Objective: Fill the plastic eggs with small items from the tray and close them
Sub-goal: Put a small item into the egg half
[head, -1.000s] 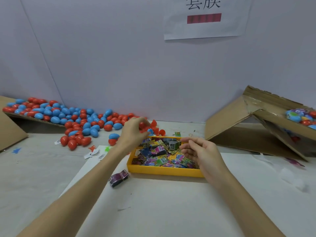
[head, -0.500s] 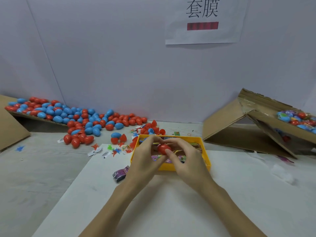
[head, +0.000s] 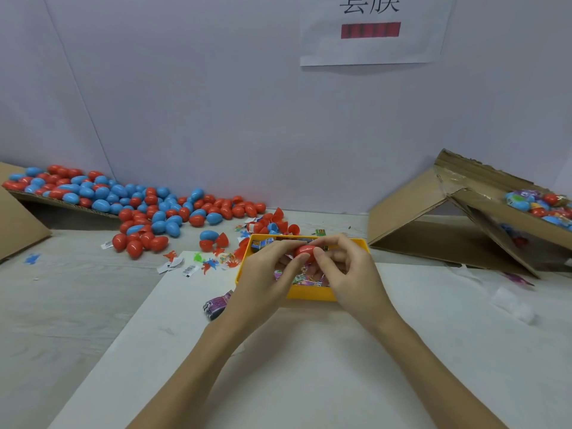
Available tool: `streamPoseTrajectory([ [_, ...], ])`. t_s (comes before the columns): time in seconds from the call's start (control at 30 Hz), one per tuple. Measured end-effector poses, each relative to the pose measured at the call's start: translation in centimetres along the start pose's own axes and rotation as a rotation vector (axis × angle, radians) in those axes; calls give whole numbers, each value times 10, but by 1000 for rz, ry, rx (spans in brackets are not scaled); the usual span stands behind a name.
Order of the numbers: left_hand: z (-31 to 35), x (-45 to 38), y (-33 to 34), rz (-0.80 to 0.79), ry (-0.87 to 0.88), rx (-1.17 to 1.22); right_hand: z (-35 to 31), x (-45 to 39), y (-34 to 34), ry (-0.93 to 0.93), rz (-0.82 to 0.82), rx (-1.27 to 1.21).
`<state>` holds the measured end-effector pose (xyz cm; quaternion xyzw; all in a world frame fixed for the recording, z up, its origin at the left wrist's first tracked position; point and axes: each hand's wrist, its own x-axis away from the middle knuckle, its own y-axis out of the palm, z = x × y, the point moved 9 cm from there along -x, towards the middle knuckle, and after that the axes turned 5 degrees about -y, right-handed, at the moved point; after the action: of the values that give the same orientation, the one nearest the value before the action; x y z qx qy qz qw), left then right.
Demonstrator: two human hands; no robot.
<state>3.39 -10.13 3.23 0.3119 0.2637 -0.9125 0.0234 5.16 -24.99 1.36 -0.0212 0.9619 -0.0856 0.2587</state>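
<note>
Pile of red & blue plastic eggs (head: 130, 202) lay at left on the tabletop (head: 62, 305), w/ loose paper scraps (head: 173, 264) nearby. Left hand (head: 269, 274) & right hand (head: 346, 274) both pinched one red plastic egg (head: 305, 251) above the yellow plastic tray (head: 309, 294) of small wrapped items. Brown cardboard box (head: 448, 212) stood at right.

Bright even light; soft shadows; wide-angle edge bending; slight blur

Both hands (head: 312, 274) pinch a red egg (head: 305, 252) above the yellow tray (head: 309, 294).
</note>
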Motion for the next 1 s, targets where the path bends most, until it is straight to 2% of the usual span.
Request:
streamPoseTrajectory([
  [0.1,0,0,5,-49,2,22,3,0,-2,35,17,8],
  [0.2,-3,-1,-1,11,-10,7,7,-3,-5,66,28,4],
  [0.23,-6,-2,-5,44,-34,8,9,-3,-10,71,46,64],
  [0.3,-15,-3,-12,96,-93,3,10,-4,-21,37,55,345],
  [0.37,-20,-3,-15,120,-136,2,11,-4,-26,26,-1,621],
  [0.47,-20,-3,-15,116,-140,-5,22,-4,-37,118,-53,768],
  [0.7,-14,0,-7,67,-105,-52,33,-9,-41,244,-128,732],
  [1.0,-16,0,-2,32,-109,-77,38,-9,-36,229,-160,793],
])
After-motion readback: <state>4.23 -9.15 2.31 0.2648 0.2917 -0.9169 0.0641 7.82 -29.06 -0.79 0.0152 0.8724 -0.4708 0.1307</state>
